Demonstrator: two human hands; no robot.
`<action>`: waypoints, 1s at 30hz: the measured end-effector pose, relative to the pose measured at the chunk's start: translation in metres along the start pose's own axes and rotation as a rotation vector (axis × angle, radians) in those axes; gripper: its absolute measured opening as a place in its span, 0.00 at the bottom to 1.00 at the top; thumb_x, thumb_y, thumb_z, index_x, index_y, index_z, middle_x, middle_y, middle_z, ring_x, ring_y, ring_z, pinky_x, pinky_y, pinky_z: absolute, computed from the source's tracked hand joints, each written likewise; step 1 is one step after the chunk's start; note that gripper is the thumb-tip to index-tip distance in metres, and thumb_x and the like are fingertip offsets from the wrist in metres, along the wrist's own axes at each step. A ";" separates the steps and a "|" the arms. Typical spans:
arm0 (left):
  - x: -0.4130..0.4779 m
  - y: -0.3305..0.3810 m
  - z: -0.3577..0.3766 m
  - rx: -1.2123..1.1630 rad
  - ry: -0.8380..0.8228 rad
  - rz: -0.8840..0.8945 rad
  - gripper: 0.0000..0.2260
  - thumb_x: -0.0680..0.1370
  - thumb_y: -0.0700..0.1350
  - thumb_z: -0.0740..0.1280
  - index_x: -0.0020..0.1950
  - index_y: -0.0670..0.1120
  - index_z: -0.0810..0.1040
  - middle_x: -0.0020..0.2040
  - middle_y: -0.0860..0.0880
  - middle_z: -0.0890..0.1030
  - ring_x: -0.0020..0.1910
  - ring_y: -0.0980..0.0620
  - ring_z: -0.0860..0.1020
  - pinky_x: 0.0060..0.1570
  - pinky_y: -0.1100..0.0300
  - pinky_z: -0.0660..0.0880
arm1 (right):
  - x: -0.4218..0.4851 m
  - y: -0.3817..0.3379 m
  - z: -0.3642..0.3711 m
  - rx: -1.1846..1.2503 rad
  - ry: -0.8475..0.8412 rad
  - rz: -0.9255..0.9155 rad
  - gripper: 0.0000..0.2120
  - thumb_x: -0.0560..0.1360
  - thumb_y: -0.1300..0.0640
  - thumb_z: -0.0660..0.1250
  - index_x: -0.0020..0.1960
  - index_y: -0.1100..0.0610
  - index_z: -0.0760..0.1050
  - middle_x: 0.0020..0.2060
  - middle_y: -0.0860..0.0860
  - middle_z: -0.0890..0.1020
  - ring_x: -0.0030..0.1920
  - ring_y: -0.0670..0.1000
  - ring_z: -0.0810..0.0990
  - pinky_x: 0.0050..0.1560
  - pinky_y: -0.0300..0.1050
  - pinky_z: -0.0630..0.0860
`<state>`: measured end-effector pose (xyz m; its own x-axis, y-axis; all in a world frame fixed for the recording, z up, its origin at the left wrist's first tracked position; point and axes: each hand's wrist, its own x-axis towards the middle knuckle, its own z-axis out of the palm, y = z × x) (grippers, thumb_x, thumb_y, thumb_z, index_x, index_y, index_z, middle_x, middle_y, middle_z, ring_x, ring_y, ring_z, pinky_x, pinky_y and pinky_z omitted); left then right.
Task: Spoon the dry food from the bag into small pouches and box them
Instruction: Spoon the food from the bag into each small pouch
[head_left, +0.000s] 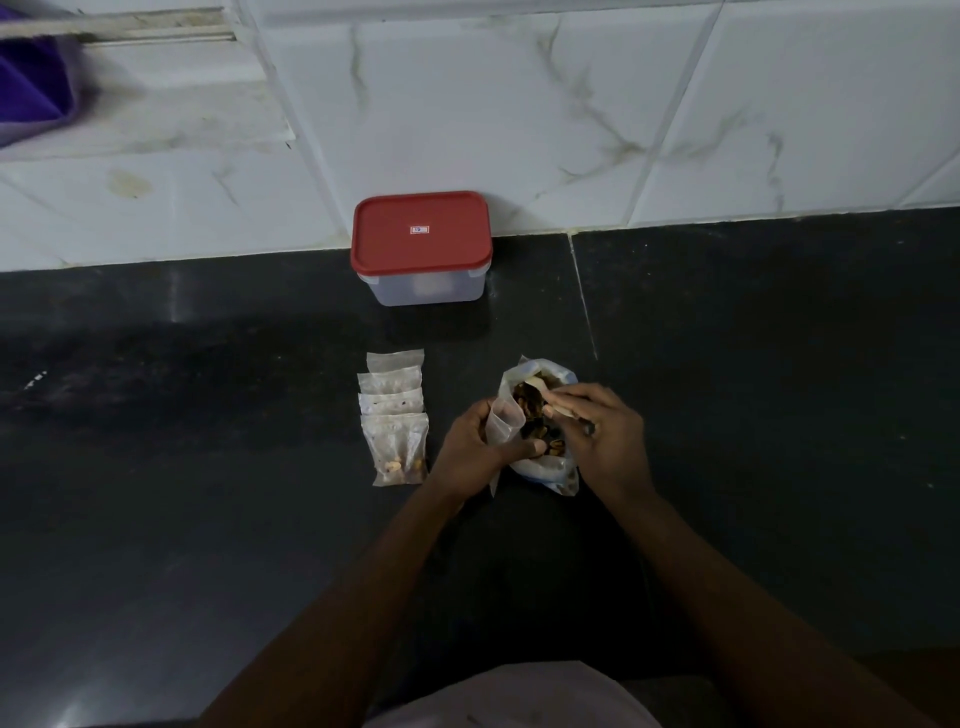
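The left hand (467, 447) pinches a small clear plastic pouch (503, 422), holding its mouth open against the clear plastic bag of brown dry food (548, 473) that sits between both hands. The right hand (605, 436) grips a pale spoon (557, 404) with its bowl in the bag's mouth. Just left of the left hand lies a row of filled clear pouches (395, 415) on the dark tabletop (208, 467). Beyond the hands stands a translucent rectangular box with a red lid (421, 234).

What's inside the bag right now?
Dark and tan dry food shows in the bag, with the spoon dipped in. The right hand and the pouch held by the left hand cover the rest.
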<state>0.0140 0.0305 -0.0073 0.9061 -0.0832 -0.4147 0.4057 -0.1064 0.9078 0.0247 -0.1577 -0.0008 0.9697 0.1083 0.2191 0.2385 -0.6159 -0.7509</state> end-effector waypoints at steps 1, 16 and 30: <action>-0.001 0.001 0.000 -0.001 -0.004 0.001 0.20 0.71 0.43 0.80 0.61 0.48 0.80 0.55 0.51 0.85 0.55 0.57 0.83 0.51 0.61 0.81 | -0.001 0.000 -0.001 0.007 -0.014 0.001 0.13 0.76 0.63 0.73 0.60 0.56 0.84 0.55 0.49 0.83 0.56 0.45 0.80 0.56 0.40 0.79; -0.009 -0.008 -0.001 -0.174 -0.035 -0.020 0.25 0.70 0.40 0.81 0.65 0.45 0.78 0.60 0.46 0.85 0.61 0.48 0.83 0.63 0.44 0.79 | -0.009 0.007 -0.021 -0.124 0.023 -0.012 0.11 0.77 0.61 0.72 0.59 0.56 0.84 0.52 0.48 0.82 0.52 0.44 0.80 0.50 0.38 0.79; -0.013 -0.006 0.001 -0.342 -0.073 -0.097 0.22 0.72 0.32 0.75 0.64 0.46 0.78 0.57 0.49 0.86 0.61 0.48 0.83 0.65 0.46 0.78 | -0.027 -0.007 -0.011 0.247 0.163 0.575 0.07 0.79 0.55 0.72 0.56 0.54 0.85 0.45 0.46 0.86 0.43 0.43 0.86 0.45 0.43 0.83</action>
<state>-0.0001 0.0307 -0.0071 0.8554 -0.1604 -0.4925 0.5174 0.2193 0.8272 -0.0036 -0.1653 0.0055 0.9303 -0.3174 -0.1837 -0.2925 -0.3401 -0.8938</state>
